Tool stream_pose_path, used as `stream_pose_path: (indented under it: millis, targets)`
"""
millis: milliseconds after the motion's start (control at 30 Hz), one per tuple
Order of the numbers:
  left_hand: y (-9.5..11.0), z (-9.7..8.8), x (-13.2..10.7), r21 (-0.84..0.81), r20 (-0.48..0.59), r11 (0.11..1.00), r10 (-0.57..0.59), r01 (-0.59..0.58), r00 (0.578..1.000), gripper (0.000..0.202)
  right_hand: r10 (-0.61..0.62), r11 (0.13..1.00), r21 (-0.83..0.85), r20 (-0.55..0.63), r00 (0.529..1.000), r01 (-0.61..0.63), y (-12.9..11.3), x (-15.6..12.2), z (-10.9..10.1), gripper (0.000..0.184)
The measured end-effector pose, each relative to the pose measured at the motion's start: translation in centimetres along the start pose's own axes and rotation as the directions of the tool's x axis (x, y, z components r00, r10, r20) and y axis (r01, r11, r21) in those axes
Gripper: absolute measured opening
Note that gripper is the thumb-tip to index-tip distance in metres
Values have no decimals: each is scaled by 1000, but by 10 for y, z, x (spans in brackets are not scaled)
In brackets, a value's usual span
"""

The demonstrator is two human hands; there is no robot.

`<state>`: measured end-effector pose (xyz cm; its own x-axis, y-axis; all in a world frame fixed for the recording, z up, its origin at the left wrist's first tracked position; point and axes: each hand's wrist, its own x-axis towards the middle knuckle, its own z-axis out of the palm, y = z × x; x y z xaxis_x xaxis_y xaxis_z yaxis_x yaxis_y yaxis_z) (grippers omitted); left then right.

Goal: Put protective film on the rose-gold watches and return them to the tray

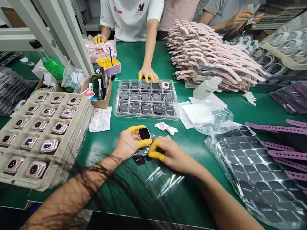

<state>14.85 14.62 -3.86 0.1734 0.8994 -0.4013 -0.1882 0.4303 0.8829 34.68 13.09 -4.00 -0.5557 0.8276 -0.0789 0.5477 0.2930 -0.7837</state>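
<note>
My left hand (127, 143), with yellow finger cots on, grips a small smartwatch case (144, 134) between thumb and fingers; its dark screen faces up. Just to the right, my right hand (171, 153) has its yellow-tipped fingers curled together beside the watch. Whatever lies between those fingertips is too small to make out. Below both hands, a clear plastic sheet (161, 183) rests on the green table, with a black square screen film (139, 159) at its upper left. Past my hands sits a clear compartment tray (146, 117) of watches, most with black films over their screens.
Stacked trays of pink watch cases (48, 145) stand left. A co-worker's hand (147, 74) touches the clear tray's far edge. Right lie sheets of black films (255, 171), purple straps (287, 154), a white bottle (207, 88) and piled pink straps (211, 54). Crumpled tissue (166, 128) lies ahead.
</note>
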Motion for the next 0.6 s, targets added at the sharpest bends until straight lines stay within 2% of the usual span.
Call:
stream_pose_path:
  millis: [33, 100, 167, 200, 333, 433, 600]
  targets:
    - [-3, 0, 1, 65, 31, 998, -15, 13, 999, 70, 14, 983, 182, 1, 1000, -13, -1, -3, -8, 17]
    - [-6, -1, 0, 217, 87, 976, -24, 4, 996, 67, 118, 881, 471, -130, 984, -43, -1, -8, -20, 23]
    - [-7, 0, -1, 359, 124, 933, -9, -36, 992, 62, 253, 807, 588, -256, 933, -57, -1, -9, -22, 27]
    - [-6, 0, -2, 404, 137, 913, 6, -61, 990, 61, 302, 794, 602, -277, 912, -80, -1, -8, -19, 29]
    - [-4, 1, -3, 456, 189, 879, 58, -140, 980, 60, 430, 745, 634, -219, 876, -208, 0, 5, 5, 36]
    - [-3, 1, -3, 496, 226, 849, 80, -185, 971, 59, 458, 704, 675, -194, 868, -220, 3, 11, 18, 38]
    - [-2, 0, -3, 508, 258, 834, 89, -213, 962, 57, 475, 678, 697, -177, 862, -231, 9, 11, 19, 38]
